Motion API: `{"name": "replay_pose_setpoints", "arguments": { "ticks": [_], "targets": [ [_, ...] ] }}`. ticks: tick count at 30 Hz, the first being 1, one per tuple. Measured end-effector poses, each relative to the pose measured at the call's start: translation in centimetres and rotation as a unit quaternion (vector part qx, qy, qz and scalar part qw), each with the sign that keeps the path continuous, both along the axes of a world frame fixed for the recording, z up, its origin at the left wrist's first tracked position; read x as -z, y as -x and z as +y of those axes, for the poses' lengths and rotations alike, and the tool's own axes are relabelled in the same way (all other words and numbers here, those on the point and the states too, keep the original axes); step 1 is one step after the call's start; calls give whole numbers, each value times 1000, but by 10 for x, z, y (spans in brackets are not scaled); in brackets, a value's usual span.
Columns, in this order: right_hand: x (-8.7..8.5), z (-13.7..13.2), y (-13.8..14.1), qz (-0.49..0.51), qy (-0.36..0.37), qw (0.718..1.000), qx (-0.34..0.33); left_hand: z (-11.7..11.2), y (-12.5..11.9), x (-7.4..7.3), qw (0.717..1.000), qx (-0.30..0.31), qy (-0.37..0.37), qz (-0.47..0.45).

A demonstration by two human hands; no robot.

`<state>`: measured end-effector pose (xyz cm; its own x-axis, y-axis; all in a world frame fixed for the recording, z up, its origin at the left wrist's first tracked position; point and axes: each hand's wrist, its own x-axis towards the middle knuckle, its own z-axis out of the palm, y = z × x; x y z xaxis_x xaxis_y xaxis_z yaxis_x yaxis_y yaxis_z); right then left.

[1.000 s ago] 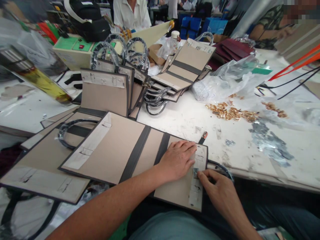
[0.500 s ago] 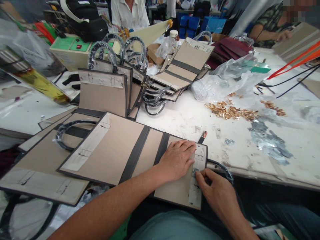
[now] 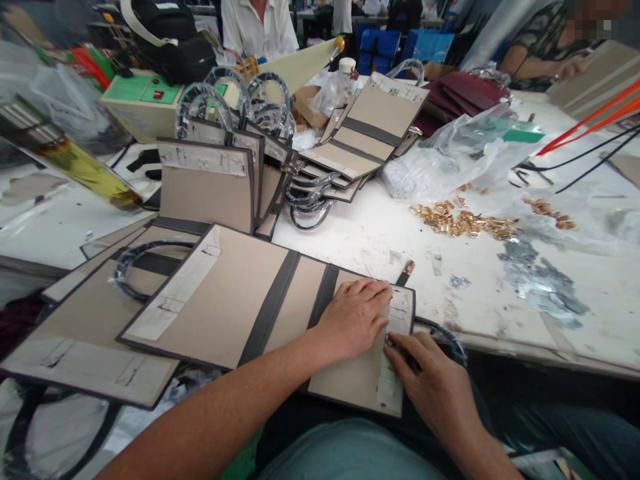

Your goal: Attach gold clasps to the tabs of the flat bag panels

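Observation:
A beige bag panel (image 3: 230, 287) with dark fold strips lies open before me, its right end over my lap. My left hand (image 3: 353, 317) rests flat on its right section, fingers stretched out. At the pale strip along the right edge, my right hand (image 3: 433, 377) pinches a small metal piece (image 3: 389, 340) against the panel; the fingertips partly hide it. A plastic-wrapped black handle (image 3: 445, 333) sticks out from under that edge, beyond my right hand. A dark tab with a metal end (image 3: 406, 272) pokes out at the panel's top edge.
Gold-coloured fittings (image 3: 465, 223) and thin grey metal pieces (image 3: 543, 280) lie on the white table (image 3: 350, 233). More bag panels (image 3: 205, 187) stand at the back left, another (image 3: 95, 327) lies underneath. A bottle of yellow liquid (image 3: 85, 163) is at left. Two people sit across.
My right fingertips have shifted slightly up and left and now cover more of the small metal piece. My left hand stays in place.

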<state>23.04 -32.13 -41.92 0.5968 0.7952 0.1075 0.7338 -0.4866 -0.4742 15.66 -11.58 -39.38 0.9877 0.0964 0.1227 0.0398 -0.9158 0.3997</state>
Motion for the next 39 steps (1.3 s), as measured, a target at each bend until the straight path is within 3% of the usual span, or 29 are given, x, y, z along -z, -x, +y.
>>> {"name": "replay_pose_setpoints", "arguments": {
  "ticks": [9, 17, 19, 22, 25, 27, 30, 34, 36, 39],
  "targets": [
    [5, 5, -4, -112, -2, 993, -31, 0, 0, -1, 1000, -7, 13, -8],
    [7, 6, -14, -79, -53, 993, -70, 6, -2, 5, 1000, -17, 8, -9],
    [-4, 3, -21, -29, -116, 991, -54, 9, -2, 7, 1000, -15, 4, -9],
    [-37, -3, -39, 31, -222, 974, 18, 11, -2, 9, 1000, -19, 0, -9],
    [-73, -1, -64, 19, -300, 948, 109, 13, -1, 12, 1000, -17, -7, -9],
    [-84, 7, -83, 3, -340, 930, 140, 15, -2, 15, 1000, -14, -15, -12],
    [-73, 23, -103, 19, -359, 921, 147, 17, -3, 18, 999, -10, -30, -21],
    [-42, 34, -116, 125, -295, 932, 169, 19, -4, 19, 998, -6, -47, -30],
    [-34, 29, -124, 157, -242, 942, 170, 19, -4, 19, 998, -6, -50, -30],
    [-31, 6, -156, 107, -176, 962, 178, 19, -4, 19, 998, -6, -51, -29]
  ]
}}
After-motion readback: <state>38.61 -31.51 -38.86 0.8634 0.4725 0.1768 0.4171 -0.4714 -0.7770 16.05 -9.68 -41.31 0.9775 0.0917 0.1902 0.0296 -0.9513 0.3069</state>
